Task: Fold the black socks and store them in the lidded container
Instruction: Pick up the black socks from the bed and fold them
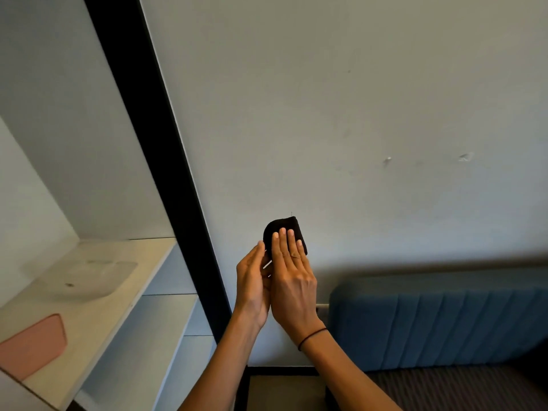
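The folded black sock (284, 231) is pressed flat between the left hand (252, 287) and right hand (292, 280), both grips closed on it. Folding appears complete; transfer to the clear container (86, 277) is required next.

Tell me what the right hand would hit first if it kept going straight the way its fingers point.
The right hand points up and away, its fingers lying flat over the folded black sock. Past the sock, the first thing in line looks like the bare wall; how far off it is, one view cannot show.

The lower part of the black sock (284, 231) is hidden behind the right hand (292, 280). Left of the sock, the pink lid (32, 345) runs off the picture's edge. The clear container (86, 277) near it looks blurred.
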